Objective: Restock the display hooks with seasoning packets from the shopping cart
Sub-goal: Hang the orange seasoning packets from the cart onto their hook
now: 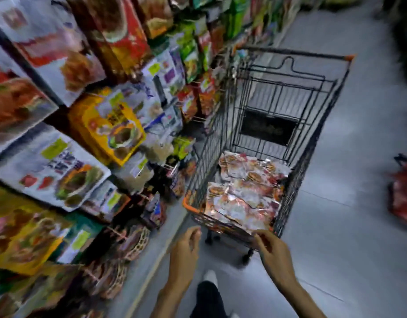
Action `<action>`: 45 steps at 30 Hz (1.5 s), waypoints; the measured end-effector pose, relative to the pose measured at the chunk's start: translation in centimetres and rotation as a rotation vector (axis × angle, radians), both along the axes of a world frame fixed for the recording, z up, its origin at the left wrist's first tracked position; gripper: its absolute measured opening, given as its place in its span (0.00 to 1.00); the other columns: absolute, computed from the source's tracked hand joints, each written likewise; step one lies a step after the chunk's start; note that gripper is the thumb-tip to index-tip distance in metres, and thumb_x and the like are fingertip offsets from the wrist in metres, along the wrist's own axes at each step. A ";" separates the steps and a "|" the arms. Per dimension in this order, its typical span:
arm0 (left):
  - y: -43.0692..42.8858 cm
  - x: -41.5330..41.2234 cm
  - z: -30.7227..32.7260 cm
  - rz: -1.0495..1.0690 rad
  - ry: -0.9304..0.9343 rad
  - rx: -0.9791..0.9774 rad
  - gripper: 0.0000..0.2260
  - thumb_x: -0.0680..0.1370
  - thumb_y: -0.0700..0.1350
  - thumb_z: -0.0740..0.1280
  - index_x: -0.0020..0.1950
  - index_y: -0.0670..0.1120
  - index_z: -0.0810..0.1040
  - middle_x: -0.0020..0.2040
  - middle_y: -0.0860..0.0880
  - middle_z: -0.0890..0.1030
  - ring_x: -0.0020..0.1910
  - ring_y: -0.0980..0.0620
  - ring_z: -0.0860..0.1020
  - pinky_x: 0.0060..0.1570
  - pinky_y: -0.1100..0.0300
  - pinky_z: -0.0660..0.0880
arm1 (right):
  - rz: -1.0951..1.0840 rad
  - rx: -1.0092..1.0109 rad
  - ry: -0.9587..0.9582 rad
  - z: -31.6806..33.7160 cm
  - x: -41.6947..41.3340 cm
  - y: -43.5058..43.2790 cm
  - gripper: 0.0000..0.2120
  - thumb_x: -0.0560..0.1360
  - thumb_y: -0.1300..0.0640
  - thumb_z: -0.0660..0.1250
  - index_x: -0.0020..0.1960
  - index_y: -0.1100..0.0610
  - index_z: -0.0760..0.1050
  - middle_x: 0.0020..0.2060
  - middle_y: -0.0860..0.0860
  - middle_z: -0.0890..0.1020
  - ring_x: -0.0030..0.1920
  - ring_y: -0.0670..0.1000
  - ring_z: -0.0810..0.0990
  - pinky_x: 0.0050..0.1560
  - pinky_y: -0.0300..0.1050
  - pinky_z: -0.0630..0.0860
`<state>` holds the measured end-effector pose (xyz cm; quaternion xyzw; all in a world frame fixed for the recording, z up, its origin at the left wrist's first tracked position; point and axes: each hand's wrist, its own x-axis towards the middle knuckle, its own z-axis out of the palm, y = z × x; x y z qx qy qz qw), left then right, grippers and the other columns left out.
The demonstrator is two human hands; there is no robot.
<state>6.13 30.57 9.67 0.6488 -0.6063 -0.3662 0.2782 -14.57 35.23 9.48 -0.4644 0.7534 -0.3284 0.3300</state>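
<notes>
1. The shopping cart (pixel 300 177), black wire with orange corner bumpers, stands in the aisle on a grey floor (pixel 349 226), its far end pointing away from the person.
2. The seasoning packets (pixel 243 193) lie in a loose, shiny red-and-silver heap in the near half of the cart's basket. The far half shows only bare wire.
3. The left hand (pixel 186 246) hangs just short of the cart's near left corner. Its fingers are loosely curled and it holds nothing.
4. The right hand (pixel 272 251) is at the cart's near right corner, its bent fingers up against the edge of the nearest packet. The blur keeps me from telling whether it pinches that packet or only touches it.
5. To the cart's left runs the display rack (pixel 120 125), crowded with hanging packets in yellow, white, red and green, all smeared by motion.
6. To the cart's right, well apart on the floor, sits a red bag (pixel 403 189), too blurred to name more closely.
7. Below the cart's near end, between the two forearms, show a dark trouser leg (pixel 207 299) and a pale shoe (pixel 210 277).
</notes>
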 end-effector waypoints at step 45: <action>-27.0 -15.9 -29.3 -0.171 -0.404 0.554 0.19 0.69 0.35 0.74 0.55 0.39 0.70 0.56 0.41 0.75 0.55 0.42 0.74 0.48 0.50 0.75 | -0.938 0.521 -0.734 -30.4 -12.2 -24.2 0.07 0.74 0.66 0.68 0.52 0.63 0.75 0.46 0.58 0.82 0.44 0.60 0.82 0.37 0.52 0.82</action>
